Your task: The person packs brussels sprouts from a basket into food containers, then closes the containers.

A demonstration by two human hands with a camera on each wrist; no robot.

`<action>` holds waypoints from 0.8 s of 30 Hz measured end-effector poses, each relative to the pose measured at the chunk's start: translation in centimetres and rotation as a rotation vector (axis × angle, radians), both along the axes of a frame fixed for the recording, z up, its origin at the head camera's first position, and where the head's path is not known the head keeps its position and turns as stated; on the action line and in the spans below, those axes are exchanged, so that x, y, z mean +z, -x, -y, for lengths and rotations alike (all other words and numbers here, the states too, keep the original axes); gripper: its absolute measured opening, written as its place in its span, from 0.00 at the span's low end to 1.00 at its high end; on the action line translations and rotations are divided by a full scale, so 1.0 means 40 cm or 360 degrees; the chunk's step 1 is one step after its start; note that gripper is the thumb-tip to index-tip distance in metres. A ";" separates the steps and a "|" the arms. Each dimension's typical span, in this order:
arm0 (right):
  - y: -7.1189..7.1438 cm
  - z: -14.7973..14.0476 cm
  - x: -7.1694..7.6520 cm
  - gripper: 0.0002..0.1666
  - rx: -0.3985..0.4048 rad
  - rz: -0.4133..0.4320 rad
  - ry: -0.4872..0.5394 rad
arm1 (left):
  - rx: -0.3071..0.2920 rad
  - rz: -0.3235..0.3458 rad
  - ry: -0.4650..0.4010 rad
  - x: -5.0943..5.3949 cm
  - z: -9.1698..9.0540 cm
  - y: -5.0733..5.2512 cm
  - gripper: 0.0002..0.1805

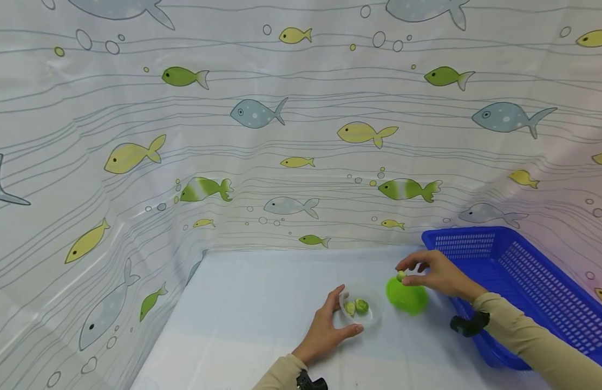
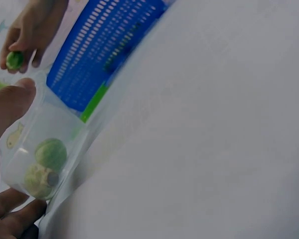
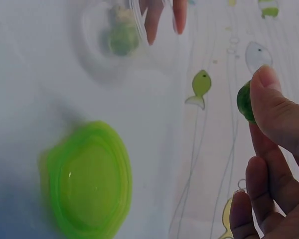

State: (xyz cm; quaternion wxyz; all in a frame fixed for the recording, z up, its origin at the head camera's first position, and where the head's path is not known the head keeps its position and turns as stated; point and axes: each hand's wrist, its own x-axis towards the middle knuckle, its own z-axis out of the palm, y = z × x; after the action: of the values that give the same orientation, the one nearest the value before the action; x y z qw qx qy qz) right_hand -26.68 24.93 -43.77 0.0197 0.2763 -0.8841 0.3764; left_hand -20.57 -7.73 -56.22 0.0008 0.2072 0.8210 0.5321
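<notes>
- Fingers, left hand: gripping tub.
- Done: two sprouts in tub.
- Lid, near three o'clock: off.
- Right hand, two o'clock: pinching third sprout; apparently outstanding.
- Basket: three o'clock, beyond lid.

The site presented as a screened booth; the wider premises could not be determined. Fish-printed sheeting stood behind the white table and along its left and right sides, closing off the surroundings. The perforated blue basket at the table's right side and sprouts in a clear cup on the table were kitchen-type goods.
</notes>
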 end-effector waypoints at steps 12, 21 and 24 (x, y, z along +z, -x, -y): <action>0.001 0.094 -0.025 0.12 0.0126 0.0052 0.0041 | -0.0016 0.0030 0.0004 0.005 -0.002 0.007 0.53; -0.006 0.150 -0.057 0.14 0.0078 0.0164 -0.0016 | -0.0022 0.0004 -0.0016 0.002 -0.002 0.001 0.53; -0.008 0.166 -0.068 0.14 0.0078 0.0218 -0.0012 | -0.0013 0.0006 -0.0012 0.002 -0.002 -0.002 0.53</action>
State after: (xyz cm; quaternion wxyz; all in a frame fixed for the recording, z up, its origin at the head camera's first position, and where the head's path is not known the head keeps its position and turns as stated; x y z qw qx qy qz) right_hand -26.34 18.29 -46.51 -0.0510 0.2715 -0.8777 0.3916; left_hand -20.49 -7.67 -56.12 0.0038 0.2096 0.8180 0.5356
